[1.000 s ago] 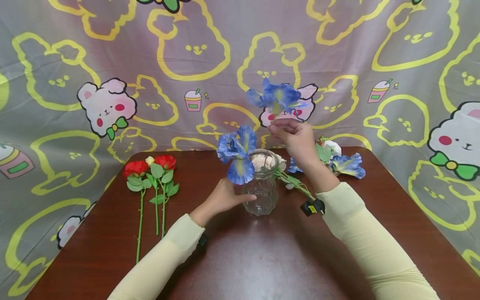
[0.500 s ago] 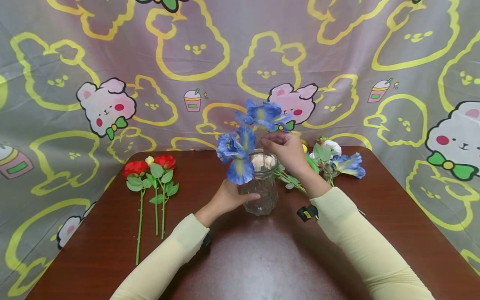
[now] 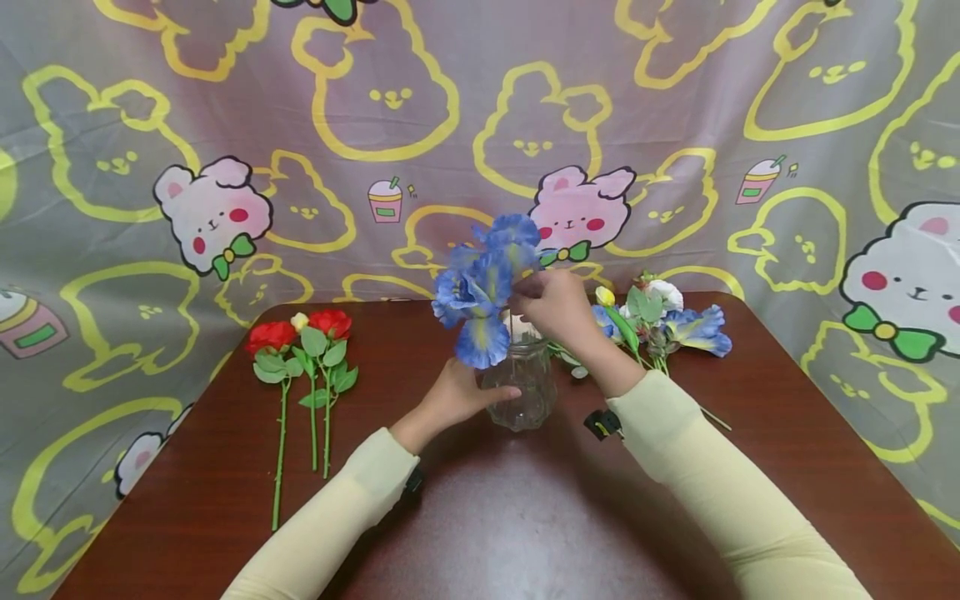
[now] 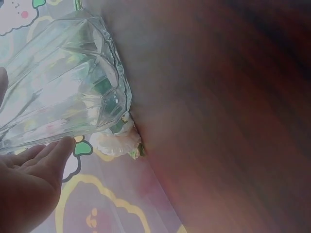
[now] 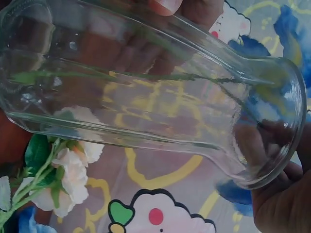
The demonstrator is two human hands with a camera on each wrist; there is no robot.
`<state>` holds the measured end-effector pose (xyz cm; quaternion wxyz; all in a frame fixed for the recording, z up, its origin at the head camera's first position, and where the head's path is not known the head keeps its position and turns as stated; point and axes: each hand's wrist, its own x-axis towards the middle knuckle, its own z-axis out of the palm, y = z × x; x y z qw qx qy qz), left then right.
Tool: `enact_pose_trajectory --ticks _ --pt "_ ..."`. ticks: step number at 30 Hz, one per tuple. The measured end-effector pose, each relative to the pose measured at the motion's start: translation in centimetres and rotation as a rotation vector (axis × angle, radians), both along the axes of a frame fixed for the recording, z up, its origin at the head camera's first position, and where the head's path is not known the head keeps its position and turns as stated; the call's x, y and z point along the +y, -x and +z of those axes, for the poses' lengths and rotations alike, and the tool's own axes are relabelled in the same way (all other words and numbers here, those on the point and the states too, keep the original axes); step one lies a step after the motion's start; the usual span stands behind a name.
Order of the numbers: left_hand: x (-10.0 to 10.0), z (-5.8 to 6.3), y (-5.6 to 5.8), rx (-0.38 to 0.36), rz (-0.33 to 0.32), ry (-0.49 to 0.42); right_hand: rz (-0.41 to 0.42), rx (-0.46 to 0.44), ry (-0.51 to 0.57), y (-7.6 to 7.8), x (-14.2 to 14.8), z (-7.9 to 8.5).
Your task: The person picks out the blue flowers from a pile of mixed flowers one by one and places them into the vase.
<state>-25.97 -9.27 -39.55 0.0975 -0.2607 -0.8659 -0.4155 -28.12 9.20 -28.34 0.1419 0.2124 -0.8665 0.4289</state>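
Note:
A clear glass vase (image 3: 527,392) stands upright in the middle of the table. My left hand (image 3: 448,402) holds its left side, thumb across the front; the left wrist view shows fingers (image 4: 60,158) against the glass. One blue iris (image 3: 480,333) leans out of the mouth to the left. Just above the rim, my right hand (image 3: 558,310) pinches the stem of a second blue iris (image 3: 516,233), whose bloom overlaps the first. Through the glass in the right wrist view runs a green stem (image 5: 160,76). The right fingertips are partly hidden behind the blooms.
Red roses (image 3: 330,323) with a small pale yellow bud (image 3: 300,322) lie at the left. Behind the vase are cream flowers (image 5: 70,182). To the right lie a yellow bud (image 3: 604,296), a white flower (image 3: 666,294) and another blue iris (image 3: 701,331). A patterned curtain (image 3: 450,192) hangs behind the table.
My right hand has come down and left, bringing its iris from high above the vase to beside the other bloom. My left hand has stayed at the vase.

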Motion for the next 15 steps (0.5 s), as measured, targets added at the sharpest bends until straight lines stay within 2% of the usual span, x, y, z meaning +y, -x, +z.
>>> enact_pose_trajectory --ticks 3,7,15 --pt "0.0 0.0 0.0 0.008 -0.011 -0.012 0.008 0.043 -0.082 0.1 -0.2 0.1" --pt "0.0 0.0 -0.1 0.01 0.002 0.019 0.009 0.089 -0.165 0.3 -0.6 0.2" --pt "0.0 0.1 -0.1 -0.006 0.014 0.038 -0.034 0.019 -0.243 0.2 -1.4 0.3"
